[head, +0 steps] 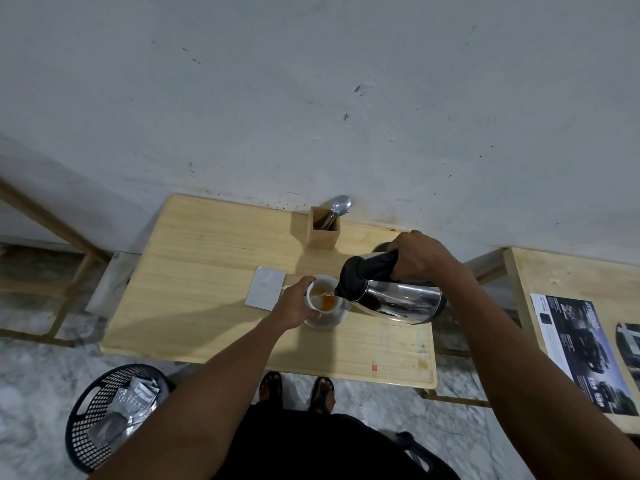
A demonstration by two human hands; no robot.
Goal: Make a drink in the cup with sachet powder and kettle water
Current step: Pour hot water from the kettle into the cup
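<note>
Just one head-worn wide-angle view, looking steeply down and forward over the wooden table (214, 271) toward the wall (311, 98), feet visible below, pretty close in.

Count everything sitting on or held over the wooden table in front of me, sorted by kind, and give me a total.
Cup: 1
Saucer: 1
Kettle: 1
Kettle base: 1
Flat sachet: 1
Wooden holder: 1
Spoon: 1
Total: 7

The left hand steadies the cup; the right hand tilts the kettle.
</note>
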